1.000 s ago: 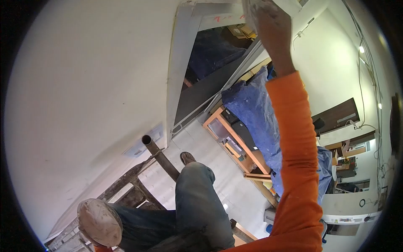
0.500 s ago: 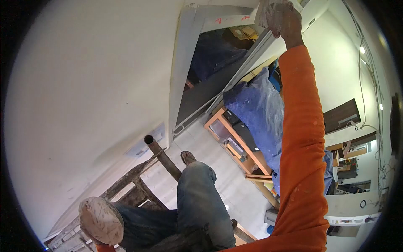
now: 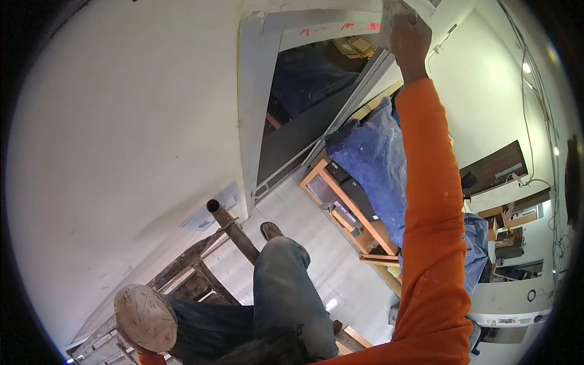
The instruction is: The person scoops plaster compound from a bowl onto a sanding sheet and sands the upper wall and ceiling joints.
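My right hand (image 3: 410, 36) is raised at the top of the view, its fingers closed round a flat, pale-smeared scraper (image 3: 387, 27), seen almost edge-on. It is at the upper corner of a grey frame (image 3: 258, 67) round a dark glass opening. Low at the left, a round bowl (image 3: 145, 316) with whitish putty smeared over it rests by my thigh. My left hand (image 3: 146, 350) is under that bowl and holds it; most of its fingers are hidden.
A wooden ladder or trestle (image 3: 201, 267) with a round metal pole (image 3: 234, 228) stands beneath me. Blue plastic sheeting (image 3: 371, 158) covers an orange-edged wooden cabinet (image 3: 316, 182). A white wall (image 3: 134, 121) fills the left, and loose cables (image 3: 535, 103) hang along the right.
My right hand has shifted slightly downward and turned, with the scraper now more edge-on. The view has tilted a little; the bowl stays by my thigh.
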The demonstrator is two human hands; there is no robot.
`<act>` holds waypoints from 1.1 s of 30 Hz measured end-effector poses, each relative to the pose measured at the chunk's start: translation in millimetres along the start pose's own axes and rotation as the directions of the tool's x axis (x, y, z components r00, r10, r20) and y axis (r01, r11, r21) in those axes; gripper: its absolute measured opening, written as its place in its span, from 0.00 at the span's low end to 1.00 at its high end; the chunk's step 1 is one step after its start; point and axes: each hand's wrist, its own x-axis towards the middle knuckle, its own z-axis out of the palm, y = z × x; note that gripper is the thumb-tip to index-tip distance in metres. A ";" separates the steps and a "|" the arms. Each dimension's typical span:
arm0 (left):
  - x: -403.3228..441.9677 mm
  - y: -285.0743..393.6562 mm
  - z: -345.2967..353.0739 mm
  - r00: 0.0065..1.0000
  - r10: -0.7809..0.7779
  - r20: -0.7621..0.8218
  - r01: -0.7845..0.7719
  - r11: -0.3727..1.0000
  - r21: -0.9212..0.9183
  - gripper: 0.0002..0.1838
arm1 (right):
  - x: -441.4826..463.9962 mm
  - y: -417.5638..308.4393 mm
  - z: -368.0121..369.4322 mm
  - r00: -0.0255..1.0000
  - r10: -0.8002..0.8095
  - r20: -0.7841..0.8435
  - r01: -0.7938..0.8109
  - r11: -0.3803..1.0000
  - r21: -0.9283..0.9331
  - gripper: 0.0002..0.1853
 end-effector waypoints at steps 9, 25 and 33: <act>4.0 -3.4 -4.1 1.000 -0.014 -0.013 0.014 1.000 0.003 0.41 | -9.7 -74.0 197.0 0.906 -0.154 -0.394 -0.255 0.545 -0.799 0.19; 4.1 -1.2 -21.5 1.000 -0.007 0.005 0.007 0.999 -0.032 0.42 | 18.4 -41.6 32.0 0.924 0.287 -0.254 -0.358 0.882 -0.306 0.17; 1.9 3.0 -12.4 0.995 -0.013 0.095 0.012 1.000 0.008 0.42 | -22.2 -124.4 186.0 0.927 0.339 0.162 -0.344 0.939 0.005 0.07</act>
